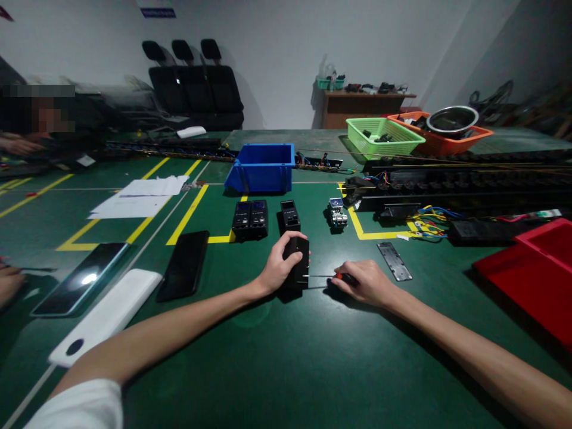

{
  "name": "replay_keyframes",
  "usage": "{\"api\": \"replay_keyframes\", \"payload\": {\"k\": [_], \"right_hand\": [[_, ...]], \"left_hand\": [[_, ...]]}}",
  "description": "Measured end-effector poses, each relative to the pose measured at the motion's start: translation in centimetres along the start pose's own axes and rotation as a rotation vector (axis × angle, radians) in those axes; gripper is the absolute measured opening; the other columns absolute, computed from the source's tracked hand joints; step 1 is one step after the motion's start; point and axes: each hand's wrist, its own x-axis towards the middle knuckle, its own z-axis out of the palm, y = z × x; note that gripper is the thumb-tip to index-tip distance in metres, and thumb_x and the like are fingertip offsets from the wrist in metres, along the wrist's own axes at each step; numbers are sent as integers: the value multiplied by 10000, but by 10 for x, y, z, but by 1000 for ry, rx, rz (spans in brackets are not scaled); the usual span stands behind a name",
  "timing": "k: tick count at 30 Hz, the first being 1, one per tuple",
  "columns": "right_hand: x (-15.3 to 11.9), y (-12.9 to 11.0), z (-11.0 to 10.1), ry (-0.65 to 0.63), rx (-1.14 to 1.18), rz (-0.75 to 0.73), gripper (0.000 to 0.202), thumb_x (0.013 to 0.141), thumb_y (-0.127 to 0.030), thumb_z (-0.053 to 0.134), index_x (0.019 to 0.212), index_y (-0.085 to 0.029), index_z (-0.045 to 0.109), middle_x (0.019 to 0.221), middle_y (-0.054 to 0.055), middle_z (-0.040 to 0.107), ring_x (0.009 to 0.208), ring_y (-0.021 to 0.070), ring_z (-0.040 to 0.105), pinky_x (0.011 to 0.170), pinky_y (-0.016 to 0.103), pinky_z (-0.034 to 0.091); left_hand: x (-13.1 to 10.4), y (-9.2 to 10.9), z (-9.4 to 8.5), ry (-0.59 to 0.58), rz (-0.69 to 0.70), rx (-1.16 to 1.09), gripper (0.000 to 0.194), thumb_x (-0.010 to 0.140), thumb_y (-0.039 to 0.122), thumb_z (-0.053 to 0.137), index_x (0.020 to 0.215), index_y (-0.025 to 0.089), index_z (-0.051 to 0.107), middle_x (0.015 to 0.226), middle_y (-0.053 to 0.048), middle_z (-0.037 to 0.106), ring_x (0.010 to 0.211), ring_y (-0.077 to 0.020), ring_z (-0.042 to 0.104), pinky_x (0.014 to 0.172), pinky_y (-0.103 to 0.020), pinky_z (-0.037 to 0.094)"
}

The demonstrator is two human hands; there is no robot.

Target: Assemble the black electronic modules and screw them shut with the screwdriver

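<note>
My left hand (280, 265) is wrapped round a black box-shaped housing (301, 262), holding it on edge on the green table. In my right hand (364, 281) is a screwdriver (346, 277) with a dark and orange handle. Its thin shaft points left, and the tip meets the right side of the housing, near a small screw. Just behind the housing stands another black module (290, 215). Two similar modules (250, 218) sit side by side to its left. A small circuit board assembly (338, 213) and a flat dark cover plate (394, 261) lie beyond my right hand.
A blue bin (263, 170) stands mid-table. Phones (185, 265) and a long white object (107, 316) lie left; a red bin (531, 280) is right. Long black wired rails (447, 187) and a green basket (384, 137) are behind. Another person's hand (9, 283) shows at left.
</note>
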Motion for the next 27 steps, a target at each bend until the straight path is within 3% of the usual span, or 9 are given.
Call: {"api": "replay_keyframes", "payload": {"k": [4,27], "right_hand": [[0,-1,3,-3,-46,-79,186,925,-354,549,918,-173,588,700,51,691,561,145,627,523,256,384],[0,0,2,-4,-57,-65,175,912,-352,556,919,-181,590,713,57,694,569,158,633,529,264,391]], "left_hand": [[1,0,-1,6,-4,52,359,834,326,577,1152,191,479,934,-53,613,770,-167,622,662,-275,523],[2,-2,-3,-5,-19,126,366,868,362,561,1196,219,480,996,-42,557,824,-165,586,669,-260,501]]}}
